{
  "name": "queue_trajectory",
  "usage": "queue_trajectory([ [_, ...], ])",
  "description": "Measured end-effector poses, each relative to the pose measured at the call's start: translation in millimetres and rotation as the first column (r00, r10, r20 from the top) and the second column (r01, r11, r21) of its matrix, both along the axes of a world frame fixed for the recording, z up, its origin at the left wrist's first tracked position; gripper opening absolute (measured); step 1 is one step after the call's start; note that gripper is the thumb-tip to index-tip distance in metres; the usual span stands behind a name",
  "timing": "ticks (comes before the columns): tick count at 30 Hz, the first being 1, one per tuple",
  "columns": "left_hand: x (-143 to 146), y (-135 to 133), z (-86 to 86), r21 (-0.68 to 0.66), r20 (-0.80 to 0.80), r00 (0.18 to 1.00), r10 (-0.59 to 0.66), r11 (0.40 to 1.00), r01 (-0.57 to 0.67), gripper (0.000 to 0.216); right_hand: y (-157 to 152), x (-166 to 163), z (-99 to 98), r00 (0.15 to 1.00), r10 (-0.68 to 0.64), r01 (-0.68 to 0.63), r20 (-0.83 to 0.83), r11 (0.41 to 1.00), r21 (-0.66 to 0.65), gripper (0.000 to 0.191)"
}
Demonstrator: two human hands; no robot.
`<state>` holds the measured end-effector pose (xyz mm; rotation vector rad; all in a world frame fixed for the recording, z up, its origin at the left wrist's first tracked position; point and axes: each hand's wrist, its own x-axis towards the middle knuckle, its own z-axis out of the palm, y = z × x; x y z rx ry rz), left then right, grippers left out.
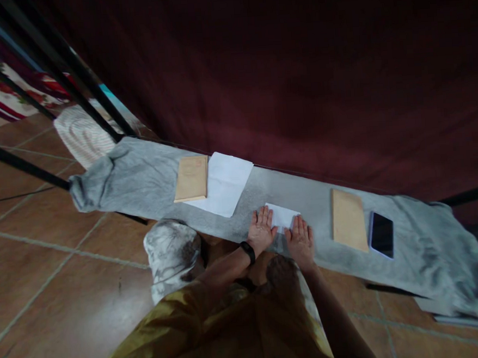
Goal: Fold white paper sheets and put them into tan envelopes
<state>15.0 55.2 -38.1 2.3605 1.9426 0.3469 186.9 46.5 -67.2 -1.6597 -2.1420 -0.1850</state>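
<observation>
A small folded white paper lies on the grey cloth that covers a low bench. My left hand, with a black band at the wrist, rests flat on the paper's left part, fingers stretched out. My right hand lies flat on its near right part, fingers also spread. Neither hand grips anything.
On the cloth to the left lie a brown envelope and a white sheet; to the right, another brown envelope and a dark phone. A dark red curtain hangs behind. Black metal bars stand at left above a tiled floor.
</observation>
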Motion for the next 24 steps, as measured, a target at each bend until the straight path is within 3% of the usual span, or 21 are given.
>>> queue_trajectory([
  [6,-16.1,-10.7,3.4,0.022,0.060,0.997,-0.047,0.999,0.046,0.059,0.2,-1.8,-4.4,1.000,-0.020,0.020,0.016,1.000,0.018,0.061],
  [9,-49.2,-10.2,14.1,0.046,0.074,0.995,-0.066,0.997,0.063,0.051,0.6,-2.6,-8.1,0.999,-0.034,0.033,0.013,0.999,0.029,0.062],
  [11,-85.6,-2.2,26.9,0.078,0.086,0.995,0.056,0.995,-0.063,0.050,0.6,-3.1,-10.2,0.999,-0.037,0.037,0.002,0.999,0.040,0.064],
  [13,-131.2,9.9,41.5,0.107,0.125,0.923,0.364,0.920,-0.378,0.052,0.2,-3.3,-11.5,0.999,-0.036,0.036,-0.009,0.998,0.046,0.064],
  [15,-179.7,21.5,53.0,0.122,0.150,0.821,0.552,0.813,-0.569,0.063,-0.3,-3.3,-12.2,0.999,-0.034,0.034,-0.013,0.998,0.049,0.064],
  [18,-238.6,29.3,58.1,-0.030,0.173,0.561,0.809,0.574,-0.818,0.072,-0.6,-3.3,-12.4,0.999,-0.032,0.033,-0.010,0.998,0.052,0.062],
  [19,-251.4,29.0,56.8,-0.060,0.172,0.536,0.826,0.552,-0.832,0.073,-0.5,-3.4,-12.3,0.999,-0.032,0.032,-0.011,0.998,0.055,0.062],
  [21,-266.1,25.8,52.2,-0.105,0.178,0.541,0.822,0.562,-0.820,0.069,-0.3,-3.7,-11.7,0.999,-0.034,0.035,-0.018,0.997,0.066,0.063],
  [24,-270.1,20.9,48.1,-0.091,0.231,0.541,0.809,0.572,-0.815,0.065,-0.2,-4.3,-10.4,0.999,-0.027,0.029,-0.030,0.998,0.064,0.063],
])
